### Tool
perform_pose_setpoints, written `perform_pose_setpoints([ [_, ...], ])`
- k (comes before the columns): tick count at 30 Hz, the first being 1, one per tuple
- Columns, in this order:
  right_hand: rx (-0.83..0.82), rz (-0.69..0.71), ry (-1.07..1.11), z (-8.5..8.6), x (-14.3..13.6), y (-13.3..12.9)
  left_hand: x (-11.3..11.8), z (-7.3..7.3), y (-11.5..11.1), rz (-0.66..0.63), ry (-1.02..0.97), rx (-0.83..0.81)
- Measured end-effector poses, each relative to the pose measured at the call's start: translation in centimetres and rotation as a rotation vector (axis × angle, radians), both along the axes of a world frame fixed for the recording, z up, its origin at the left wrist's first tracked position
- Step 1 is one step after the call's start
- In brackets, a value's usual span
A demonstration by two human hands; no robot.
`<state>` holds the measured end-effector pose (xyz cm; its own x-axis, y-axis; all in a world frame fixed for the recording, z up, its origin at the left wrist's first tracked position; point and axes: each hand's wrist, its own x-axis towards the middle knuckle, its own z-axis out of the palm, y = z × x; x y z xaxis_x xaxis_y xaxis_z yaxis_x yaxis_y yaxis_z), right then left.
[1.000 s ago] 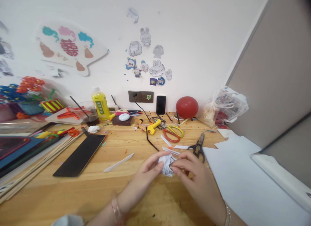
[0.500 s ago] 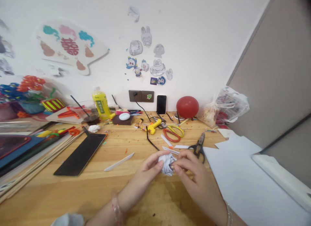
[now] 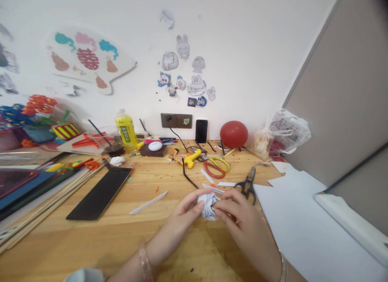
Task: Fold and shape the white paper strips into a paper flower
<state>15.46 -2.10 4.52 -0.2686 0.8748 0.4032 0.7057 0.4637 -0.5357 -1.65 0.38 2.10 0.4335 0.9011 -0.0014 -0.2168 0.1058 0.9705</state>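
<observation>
A small white bundle of folded paper (image 3: 207, 205) is held above the wooden table (image 3: 145, 237), between both hands. My left hand (image 3: 185, 209) grips its left side, thumb in front and fingers behind. On the right side, the curled fingers of my right hand (image 3: 235, 209) pinch the edge of the paper; the exact spot is hidden by the fingers. White paper strips (image 3: 148, 203) lie on the table left of the hands and just behind them. Black-handled scissors (image 3: 248, 185) rest close behind my right hand.
Large white sheets (image 3: 303, 217) cover the right side. A black tablet-like slab (image 3: 100, 193) and long sticks (image 3: 51, 205) lie at left. Behind are a yellow glue gun (image 3: 192, 157), red-and-yellow scissors (image 3: 216, 169), a phone (image 3: 201, 131), a red balloon (image 3: 234, 134) and a yellow bottle (image 3: 126, 130).
The fingers of my right hand have shifted slightly and curl in more at the paper's right edge. My left hand keeps nearly the same hold.
</observation>
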Motion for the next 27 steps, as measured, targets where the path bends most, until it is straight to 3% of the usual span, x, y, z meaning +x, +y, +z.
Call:
perform_pose_setpoints([
  [10,-0.107,0.009,0.199,-0.50,0.10,-0.07,0.14,-0.26,-0.17,0.009,0.000,0.009],
  [19,-0.090,-0.010,0.124,-0.31,-0.04,0.09,0.14,-0.05,-0.01,0.033,0.020,0.016],
  [27,-0.128,-0.023,0.188,-0.76,-0.05,0.19,0.16,-0.31,0.13,0.024,0.026,0.011],
])
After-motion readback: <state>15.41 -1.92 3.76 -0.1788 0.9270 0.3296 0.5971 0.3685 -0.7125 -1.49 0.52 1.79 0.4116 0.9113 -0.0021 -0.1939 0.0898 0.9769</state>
